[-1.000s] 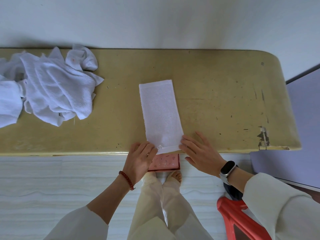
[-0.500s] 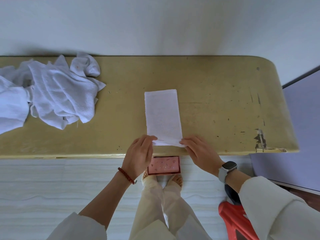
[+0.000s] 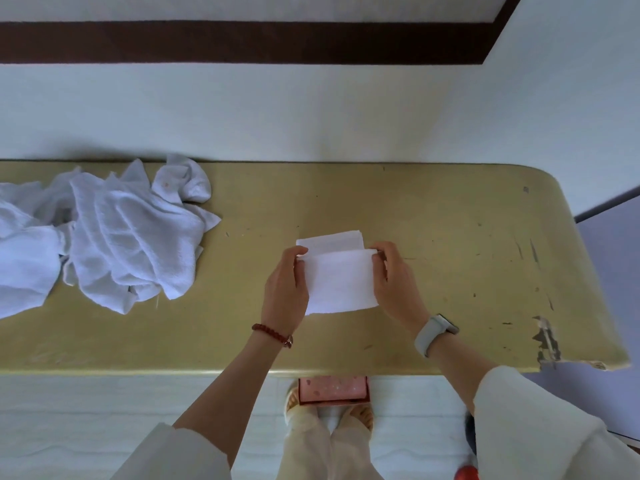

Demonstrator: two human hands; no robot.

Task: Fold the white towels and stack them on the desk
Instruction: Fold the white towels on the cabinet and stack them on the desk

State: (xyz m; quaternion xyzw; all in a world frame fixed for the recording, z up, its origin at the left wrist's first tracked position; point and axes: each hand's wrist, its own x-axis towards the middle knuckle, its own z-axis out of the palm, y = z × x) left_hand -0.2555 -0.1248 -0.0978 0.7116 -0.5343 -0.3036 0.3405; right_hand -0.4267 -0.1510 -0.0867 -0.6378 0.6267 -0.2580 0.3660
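A narrow white towel [image 3: 341, 282] lies on the yellow desk [image 3: 450, 237], its near half folded up over the far half. My left hand [image 3: 285, 285] pinches the left corner of the raised edge. My right hand [image 3: 394, 278] pinches the right corner. A strip of the lower layer shows just beyond the raised edge. A heap of crumpled white towels [image 3: 114, 244] sits at the desk's left end, well away from both hands.
The desk stands against a white wall. Its right end is rounded, with chipped paint [image 3: 547, 341] near the front right corner. A pink box [image 3: 332, 389] lies on the floor by my feet. A red object [image 3: 465, 474] shows at the bottom right.
Both hands took hold of the towel's near end and carried it away from me over the far half. The camera tilted up, so the desk sits lower in view.
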